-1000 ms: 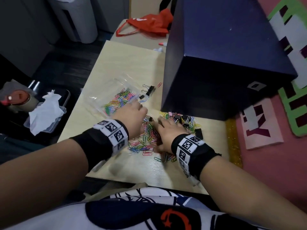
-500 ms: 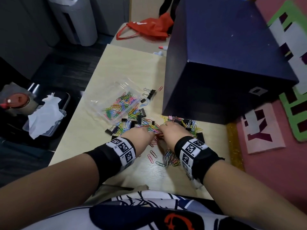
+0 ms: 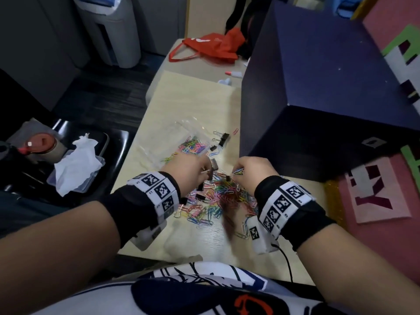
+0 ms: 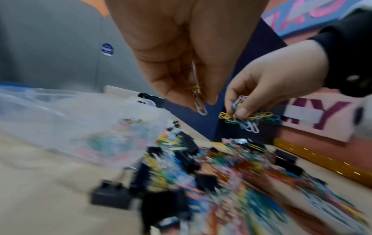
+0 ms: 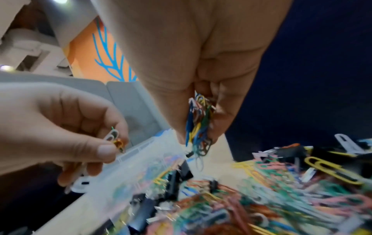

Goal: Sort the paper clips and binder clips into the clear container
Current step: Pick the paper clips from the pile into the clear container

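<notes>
A heap of coloured paper clips (image 3: 218, 196) mixed with black binder clips (image 3: 201, 197) lies on the pale table (image 3: 188, 105). The clear container (image 3: 181, 142), with coloured paper clips inside, sits just beyond the heap on its left. My left hand (image 3: 204, 171) is raised above the heap and pinches a few paper clips (image 4: 198, 101). My right hand (image 3: 237, 171), close beside it, pinches a bigger bunch of paper clips (image 5: 199, 127). In the wrist views both hands hang above the pile, near the container (image 4: 80, 120) wall.
A large dark blue box (image 3: 318, 98) stands right of the heap. More binder clips (image 3: 221, 138) lie beside the container. A red bag (image 3: 209, 47) is at the table's far end. A tray with white tissue (image 3: 77, 164) sits off the left edge.
Both hands have lifted off the heap, each now pinching paper clips, and moved up toward the container. The pile lies more gathered beneath them.
</notes>
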The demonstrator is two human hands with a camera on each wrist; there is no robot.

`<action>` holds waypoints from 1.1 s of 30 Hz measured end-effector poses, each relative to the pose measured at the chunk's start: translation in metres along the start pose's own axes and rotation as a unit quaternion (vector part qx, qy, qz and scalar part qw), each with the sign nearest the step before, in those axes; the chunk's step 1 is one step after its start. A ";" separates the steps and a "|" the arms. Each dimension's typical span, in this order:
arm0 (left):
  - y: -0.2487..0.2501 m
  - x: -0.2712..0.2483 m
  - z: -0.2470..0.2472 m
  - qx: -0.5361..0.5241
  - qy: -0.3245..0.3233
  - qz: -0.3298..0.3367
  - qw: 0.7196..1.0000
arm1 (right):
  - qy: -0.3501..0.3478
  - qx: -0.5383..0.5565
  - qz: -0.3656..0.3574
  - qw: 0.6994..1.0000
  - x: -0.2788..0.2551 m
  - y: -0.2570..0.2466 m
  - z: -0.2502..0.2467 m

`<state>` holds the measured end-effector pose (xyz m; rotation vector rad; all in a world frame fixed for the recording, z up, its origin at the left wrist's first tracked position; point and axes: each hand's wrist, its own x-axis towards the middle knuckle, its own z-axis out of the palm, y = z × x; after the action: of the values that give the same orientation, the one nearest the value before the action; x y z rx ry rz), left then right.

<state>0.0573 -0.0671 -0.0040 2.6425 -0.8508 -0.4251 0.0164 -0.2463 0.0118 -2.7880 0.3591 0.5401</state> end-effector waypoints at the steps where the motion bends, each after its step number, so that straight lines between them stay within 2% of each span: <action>1: -0.008 0.000 -0.006 -0.008 0.010 -0.011 1.000 | 0.011 0.016 -0.003 1.000 0.001 -0.006 -0.003; 9: -0.057 0.005 -0.019 -0.074 0.064 -0.099 0.990 | 0.073 0.159 -0.007 0.984 0.038 -0.072 -0.001; 12: -0.064 0.004 -0.015 -0.096 0.054 -0.098 0.989 | 0.043 0.204 0.010 0.978 0.052 -0.086 0.002; 15: -0.070 0.002 -0.012 -0.095 0.043 -0.089 0.991 | 0.018 0.157 0.039 0.987 0.053 -0.078 0.001; 18: -0.068 -0.001 -0.010 -0.062 0.018 -0.058 0.996 | -0.019 0.003 0.057 0.998 0.042 -0.058 0.004; 20: -0.059 -0.004 -0.007 -0.032 -0.014 -0.021 0.999 | -0.063 -0.085 0.070 0.992 0.031 -0.042 0.013; 24: -0.035 -0.010 0.012 0.029 -0.100 0.092 0.990 | -0.086 -0.104 0.024 0.991 0.013 -0.013 0.043; 27: -0.020 -0.013 0.031 0.146 -0.143 0.169 0.964 | -0.087 -0.108 -0.014 0.990 0.002 -0.003 0.059; 30: -0.013 -0.011 0.039 0.221 -0.167 0.153 0.948 | -0.096 -0.097 -0.019 0.990 -0.005 0.008 0.060; 33: -0.006 -0.002 0.037 0.222 -0.160 0.123 0.954 | -0.046 -0.058 0.040 0.996 -0.009 0.028 0.047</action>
<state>0.0445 -0.0690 -0.0391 2.8487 -1.5167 -0.6762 -0.0147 -0.2559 -0.0326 -2.8570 0.4335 0.7268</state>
